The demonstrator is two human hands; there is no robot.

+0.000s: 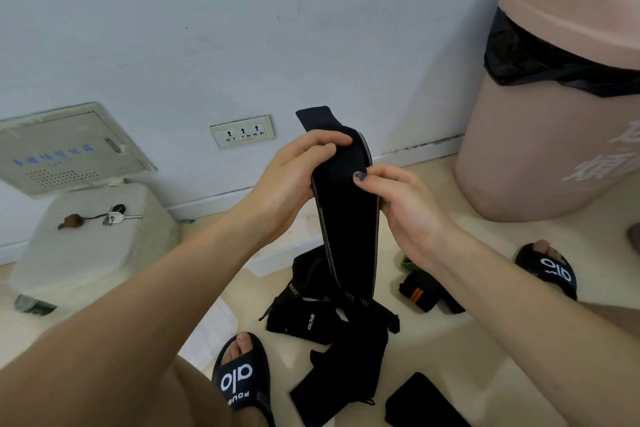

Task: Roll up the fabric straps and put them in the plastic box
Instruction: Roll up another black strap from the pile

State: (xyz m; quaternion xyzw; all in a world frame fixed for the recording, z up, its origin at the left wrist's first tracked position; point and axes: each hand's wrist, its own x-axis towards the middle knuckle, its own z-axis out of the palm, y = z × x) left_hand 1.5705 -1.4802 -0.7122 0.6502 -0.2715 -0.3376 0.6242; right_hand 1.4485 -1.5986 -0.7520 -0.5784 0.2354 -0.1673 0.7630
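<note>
A pale glossy tiled floor meets a light blue-grey wall along a white skirting; low on the wall at the left sits a metal panel with blue lettering, and right of it a triple socket; below the panel a whitish box lies on the floor with keys on its top; a foot in a black slide shows at the bottom, near a heap of black straps spread on the floor; the left hand pinches the upper end of a strap, fingers curled over its folded top; that strap is held in the air before the wall, its long axis close to upright, the free tab pointing up and a little left, the lower end trailing down into the heap; the right hand grips the strap's right edge, thumb pressed on its front face; right of the heap lies a small rolled strap with orange marks; a second slide follows, and a tall pinkish bin with a black liner stands at the far right.
</note>
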